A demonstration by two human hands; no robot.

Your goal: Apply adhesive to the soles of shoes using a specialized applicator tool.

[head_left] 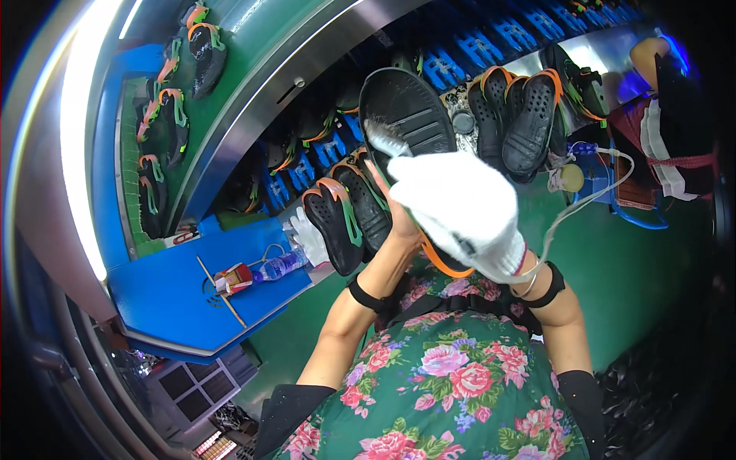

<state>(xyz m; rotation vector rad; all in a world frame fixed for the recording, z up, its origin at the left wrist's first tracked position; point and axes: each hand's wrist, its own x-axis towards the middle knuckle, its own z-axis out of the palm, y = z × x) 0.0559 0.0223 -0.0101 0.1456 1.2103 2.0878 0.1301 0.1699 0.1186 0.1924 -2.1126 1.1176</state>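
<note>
A black clog (pixel 406 107) with an orange strap is held up in front of me, one broad ribbed black face showing. My left hand (pixel 400 221), bare, grips it from the left and below; most of its fingers are hidden behind the clog. In a white knitted glove, my right hand (pixel 464 207) is closed around a brush (pixel 387 139). Its pale bristles touch the black surface, where a wet-looking whitish patch shows. A thin clear tube (pixel 567 211) runs from my right wrist off to the right.
Black clogs (pixel 335 222) with orange and green straps stand to the left, more clogs (pixel 529 126) to the right. Blue racks (pixel 475 50) line the back. A blue table (pixel 184 295) carries a water bottle (pixel 280 266) and white gloves (pixel 307 238). Another person's arm (pixel 648 57) shows far right.
</note>
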